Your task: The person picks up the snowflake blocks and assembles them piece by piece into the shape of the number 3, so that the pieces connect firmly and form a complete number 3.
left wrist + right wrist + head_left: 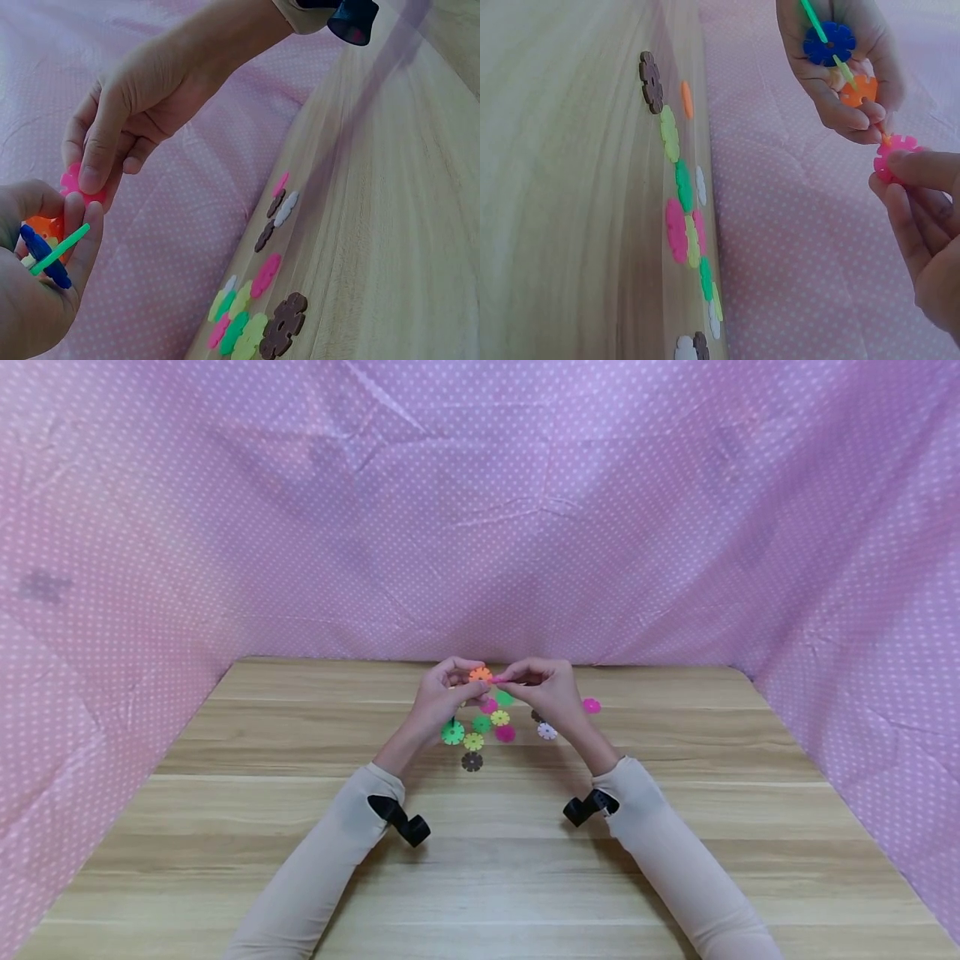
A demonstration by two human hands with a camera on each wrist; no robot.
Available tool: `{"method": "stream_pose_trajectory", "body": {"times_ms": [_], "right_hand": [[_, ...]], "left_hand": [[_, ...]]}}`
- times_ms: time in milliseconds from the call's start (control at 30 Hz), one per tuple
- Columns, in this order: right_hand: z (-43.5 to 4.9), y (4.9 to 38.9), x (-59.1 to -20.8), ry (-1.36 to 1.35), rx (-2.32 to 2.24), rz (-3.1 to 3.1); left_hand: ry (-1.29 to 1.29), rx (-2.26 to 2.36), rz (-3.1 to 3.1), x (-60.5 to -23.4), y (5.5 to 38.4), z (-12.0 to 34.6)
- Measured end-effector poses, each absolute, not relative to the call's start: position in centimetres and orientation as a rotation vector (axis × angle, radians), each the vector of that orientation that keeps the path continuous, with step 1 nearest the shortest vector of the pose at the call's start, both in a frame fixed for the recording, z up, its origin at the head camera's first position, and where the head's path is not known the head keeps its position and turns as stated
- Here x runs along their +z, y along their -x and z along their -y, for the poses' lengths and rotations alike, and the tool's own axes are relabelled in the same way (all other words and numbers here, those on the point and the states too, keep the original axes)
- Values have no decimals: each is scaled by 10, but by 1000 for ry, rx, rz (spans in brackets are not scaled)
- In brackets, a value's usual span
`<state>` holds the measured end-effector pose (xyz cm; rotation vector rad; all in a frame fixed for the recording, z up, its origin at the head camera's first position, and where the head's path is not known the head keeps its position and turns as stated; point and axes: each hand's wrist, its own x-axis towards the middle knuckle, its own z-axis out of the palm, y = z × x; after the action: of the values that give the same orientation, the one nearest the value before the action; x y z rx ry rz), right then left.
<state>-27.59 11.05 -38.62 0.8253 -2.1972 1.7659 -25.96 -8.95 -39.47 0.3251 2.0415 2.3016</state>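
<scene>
My left hand (pixel 438 700) holds a small chain of interlocking notched plastic discs. In the right wrist view the chain shows a green disc (pixel 812 16), a blue disc (pixel 829 46), a yellow disc (pixel 845 71) and an orange disc (pixel 861 90). Thumb and fingers of my right hand (pixel 551 692) pinch a pink disc (pixel 894 156). Its edge meets an orange piece at the left fingertips; whether their slots are joined I cannot tell. Both hands are close together above the far part of the table, off its surface.
Loose discs lie on the wooden table (pixel 495 877) below the hands, among them a brown disc (pixel 472 762), a light green disc (pixel 452 732) and a white disc (pixel 547 731). One pink disc (pixel 592 705) lies farther right. A pink dotted cloth (pixel 480 527) hangs behind.
</scene>
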Motion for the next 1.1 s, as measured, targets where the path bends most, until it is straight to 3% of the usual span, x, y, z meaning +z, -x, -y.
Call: {"method": "stream_pose_trajectory", "body": {"times_ms": [1100], "right_hand": [[-116, 283, -385, -788, 1743, 2436]], "left_hand": [[-154, 2191, -1959, -391, 266, 98]]}}
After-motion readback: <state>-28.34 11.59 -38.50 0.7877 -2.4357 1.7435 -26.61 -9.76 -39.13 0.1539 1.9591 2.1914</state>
